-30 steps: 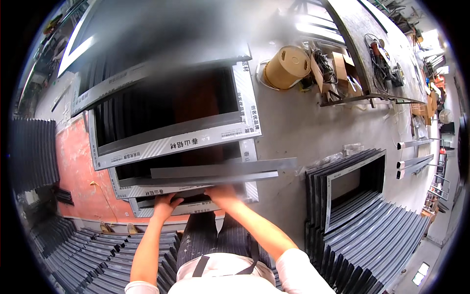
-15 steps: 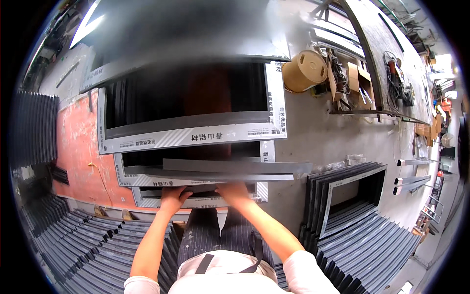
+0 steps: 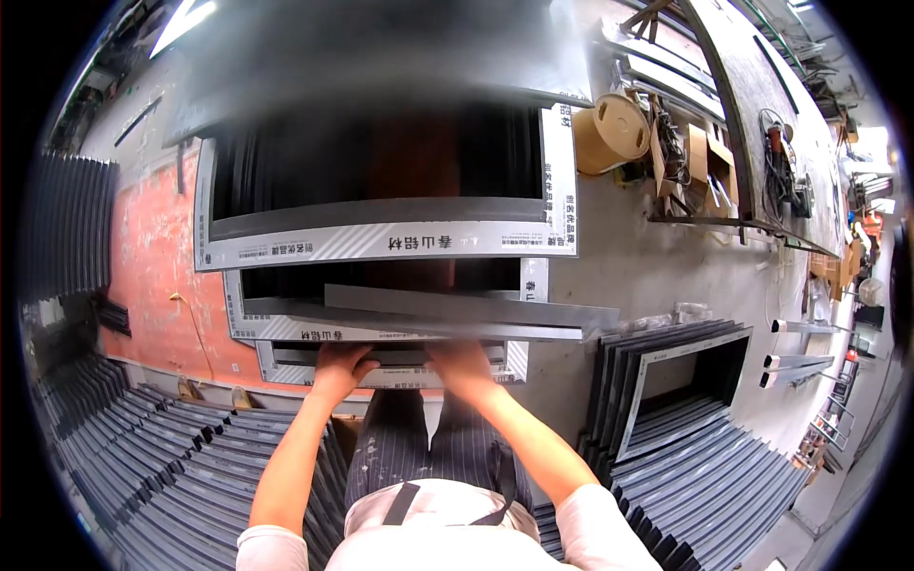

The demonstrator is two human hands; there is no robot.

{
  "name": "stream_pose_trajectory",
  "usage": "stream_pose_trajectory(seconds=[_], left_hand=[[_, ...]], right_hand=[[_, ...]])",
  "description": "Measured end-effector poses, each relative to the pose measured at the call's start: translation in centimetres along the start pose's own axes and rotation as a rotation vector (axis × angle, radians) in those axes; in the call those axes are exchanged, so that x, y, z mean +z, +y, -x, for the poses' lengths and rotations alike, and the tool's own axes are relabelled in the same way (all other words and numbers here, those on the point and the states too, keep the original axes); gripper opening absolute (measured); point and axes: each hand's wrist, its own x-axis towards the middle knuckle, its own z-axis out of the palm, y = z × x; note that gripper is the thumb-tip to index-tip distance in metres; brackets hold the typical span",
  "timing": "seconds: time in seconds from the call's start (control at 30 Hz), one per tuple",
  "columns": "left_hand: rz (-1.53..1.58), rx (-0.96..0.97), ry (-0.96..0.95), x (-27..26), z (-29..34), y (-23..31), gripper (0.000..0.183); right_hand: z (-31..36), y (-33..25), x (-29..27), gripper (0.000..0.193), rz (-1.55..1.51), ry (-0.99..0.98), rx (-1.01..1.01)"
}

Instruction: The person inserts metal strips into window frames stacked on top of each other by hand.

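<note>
A stack of dark rectangular metal frames stands before me, their faces covered with pale printed film. My left hand and my right hand are both closed over the near bar of the lowest, nearest frame. They sit a short way apart, with the left thumb pointing inward. The fingertips are hidden beyond the bar. Just past my hands, a long grey metal strip lies slantwise across the middle frame. Its right end juts beyond the stack. Farther up is a larger frame with a dark opening.
A blurred grey panel covers the far top. Dark frames stand in a row at right, and more dark profiles at left. A tan bucket stands near a worktable holding a power tool. An orange-red board lies at left.
The whole view has shifted slightly, so the stack appears a little higher. Both hands stay at the nearest frame's bar, and the grey strip still lies across the middle frame.
</note>
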Motion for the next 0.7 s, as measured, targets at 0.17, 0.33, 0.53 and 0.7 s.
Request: stream_pose_trajectory(seconds=[0.17,0.33,0.53,0.7], left_hand=[[-0.002,-0.013,-0.072,0.2,-0.2,-0.5,0.041],[-0.027,-0.083,-0.185,0.5,0.7,-0.8,0.045],[-0.125,-0.13,-0.397,-0.1,-0.8,2.0,0.091],[-0.214,-0.051,0.016,2.9,3.2,0.6,0.083]], right_hand=[[-0.7,0.2,0.5,0.038,-0.083,-0.206,0.076],[-0.4,1.4,2.0,0.035,-0.254,-0.305,0.109],[-1.5,2.8,-0.1,0.04,-0.228,-0.465,0.205],[0.1,-0.3,0.3,0.042,-0.124,-0.186,0.104]])
